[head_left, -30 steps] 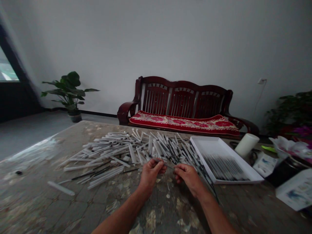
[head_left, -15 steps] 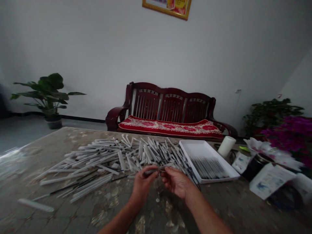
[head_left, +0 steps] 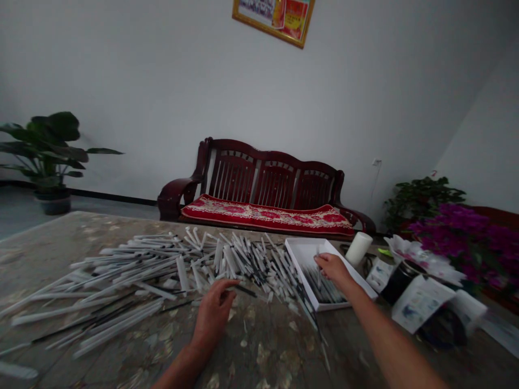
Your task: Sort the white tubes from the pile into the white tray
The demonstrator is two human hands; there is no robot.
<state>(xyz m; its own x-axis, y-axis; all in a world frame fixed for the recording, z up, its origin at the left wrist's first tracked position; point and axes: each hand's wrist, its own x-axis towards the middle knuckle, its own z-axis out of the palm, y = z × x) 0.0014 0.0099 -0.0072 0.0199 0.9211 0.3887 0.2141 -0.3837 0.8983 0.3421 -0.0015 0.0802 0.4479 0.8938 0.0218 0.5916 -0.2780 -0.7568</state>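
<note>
My right hand [head_left: 333, 268] is over the white box [head_left: 288, 249] with thumb and fingers pinched on a slim, pale, see-through pen-like stick [head_left: 318, 250]. Beneath it, a row of similar dark-and-clear sticks [head_left: 326, 289] lies side by side in the box. My left hand [head_left: 214, 309] rests low over the table's near middle, thumb and forefinger curved with a gap between them. Just beyond its fingertips is a dark thin stick [head_left: 246, 291]; whether they touch it is unclear. A large heap of white sleeves and dark sticks [head_left: 141, 265] spreads across the table.
Right of the box stand a white roll [head_left: 359, 248], a dark container [head_left: 402, 282] and a printed carton [head_left: 424, 302], with purple flowers [head_left: 462, 232] behind. A wooden bench [head_left: 259, 178] with a red cover is past the stone-patterned table [head_left: 227, 356].
My hands were together at the table's middle, handling a stick. The right hand has moved right to the box with a stick; the left has shifted left. The view has turned right.
</note>
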